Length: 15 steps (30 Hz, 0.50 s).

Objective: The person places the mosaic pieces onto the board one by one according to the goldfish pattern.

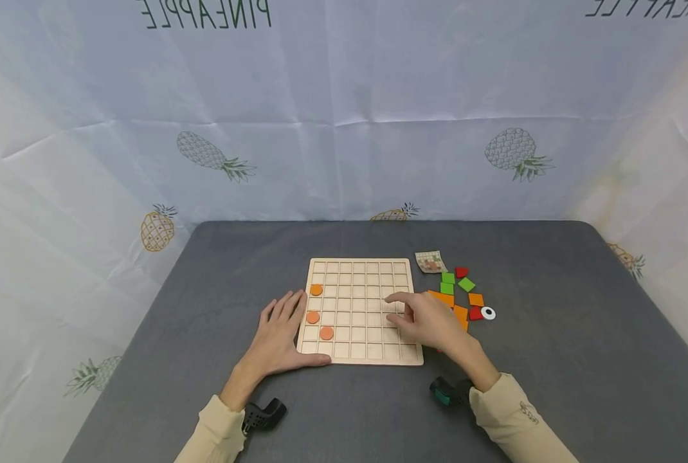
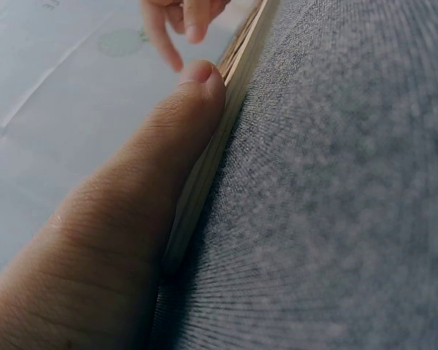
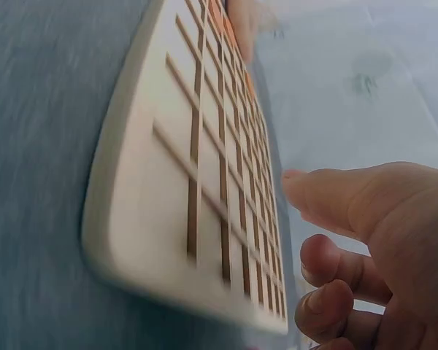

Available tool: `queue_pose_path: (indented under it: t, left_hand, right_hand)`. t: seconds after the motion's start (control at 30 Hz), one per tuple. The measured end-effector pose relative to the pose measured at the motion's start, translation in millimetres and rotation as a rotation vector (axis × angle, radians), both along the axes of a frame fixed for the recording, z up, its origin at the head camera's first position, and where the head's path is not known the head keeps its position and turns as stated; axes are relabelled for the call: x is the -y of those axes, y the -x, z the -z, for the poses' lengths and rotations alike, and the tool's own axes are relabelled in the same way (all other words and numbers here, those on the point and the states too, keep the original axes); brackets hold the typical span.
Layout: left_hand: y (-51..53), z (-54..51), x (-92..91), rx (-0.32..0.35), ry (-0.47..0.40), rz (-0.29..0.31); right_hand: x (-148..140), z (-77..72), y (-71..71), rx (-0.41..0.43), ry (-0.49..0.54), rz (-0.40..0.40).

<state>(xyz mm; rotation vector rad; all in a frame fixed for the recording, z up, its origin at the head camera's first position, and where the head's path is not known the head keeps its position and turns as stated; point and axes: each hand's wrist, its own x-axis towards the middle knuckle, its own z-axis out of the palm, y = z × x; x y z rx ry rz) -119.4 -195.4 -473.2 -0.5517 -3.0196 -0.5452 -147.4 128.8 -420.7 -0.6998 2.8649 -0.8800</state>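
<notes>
A pale wooden grid board [image 1: 374, 316] lies on the dark table. Three orange discs sit in its left part: an upper one [image 1: 316, 290], a middle one [image 1: 312, 317] and a lower one [image 1: 326, 332]. My left hand [image 1: 280, 337] rests against the board's left side with straight fingers; its thumb [image 2: 160, 146] lies along the front edge. Over the right part of the board hovers my right hand [image 1: 427, 318], thumb and index finger apart with nothing visible between them. In the right wrist view its other fingers [image 3: 328, 306] are loosely bent, away from the board.
Right of the board lie green squares [image 1: 447, 288], orange pieces [image 1: 476, 299], red pieces [image 1: 462, 272] and a white disc with a dark centre [image 1: 488, 313]. A small patterned card [image 1: 431, 262] is near the back right corner. Behind the table [image 1: 234, 257] hangs a pineapple-print cloth [image 1: 344, 161].
</notes>
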Motion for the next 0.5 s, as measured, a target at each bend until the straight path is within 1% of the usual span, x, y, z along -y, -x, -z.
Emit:
queue_pose_path:
  t: [0.13, 0.27, 0.37, 0.5]
  left_hand:
    - [0.3, 0.2, -0.1, 0.002, 0.002, 0.003]
    - [0.6, 0.3, 0.0, 0.008, 0.006, 0.0]
    - [1.0, 0.4, -0.2, 0.004, 0.01, 0.0]
    - [0.7, -0.1, -0.4, 0.001, 0.008, 0.0]
  right_hand:
    - [-18.1, 2.3, 0.9, 0.024, -0.02, 0.048]
    - [-34.3, 3.9, 1.4, 0.051, -0.016, 0.081]
    - [-44.2, 4.3, 1.9, 0.061, -0.009, 0.087]
    - [-55.1, 4.1, 1.5, 0.079, -0.007, 0.078]
